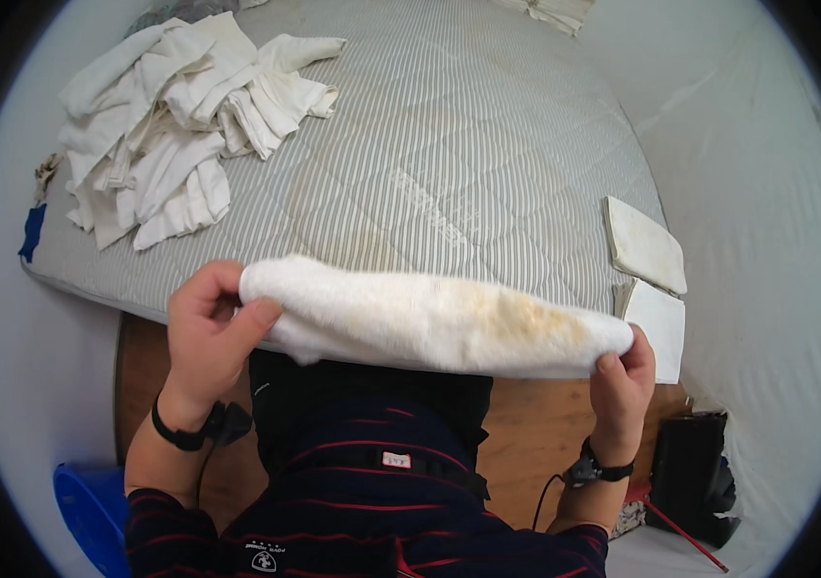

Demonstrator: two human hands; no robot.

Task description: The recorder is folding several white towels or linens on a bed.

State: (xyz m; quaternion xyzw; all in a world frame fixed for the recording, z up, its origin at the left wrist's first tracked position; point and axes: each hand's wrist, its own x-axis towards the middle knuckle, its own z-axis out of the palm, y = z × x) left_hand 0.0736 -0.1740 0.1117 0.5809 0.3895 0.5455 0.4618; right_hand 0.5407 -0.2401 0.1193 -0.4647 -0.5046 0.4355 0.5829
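A white terry towel [410, 314] with yellowish-brown stains toward its right side is stretched between my hands, above the near edge of a striped quilted mattress [454, 173]. My left hand [212, 318] pinches its left end between thumb and fingers. At the opposite end, my right hand [624, 372] grips the towel the same way. The cloth sags slightly, and part of a lower layer shows beneath the left half. Close to my right hand lies a folded white cloth [656, 325] on the mattress edge, with another folded off-white cloth [645, 246] just beyond it.
A loose heap of white cloths [157, 130] covers the mattress's far left. A blue plastic tub [92, 513] stands on the left, below the mattress. On the lower right are a black box-like object [685, 469] and a thin red stick [685, 535]. White walls flank both sides.
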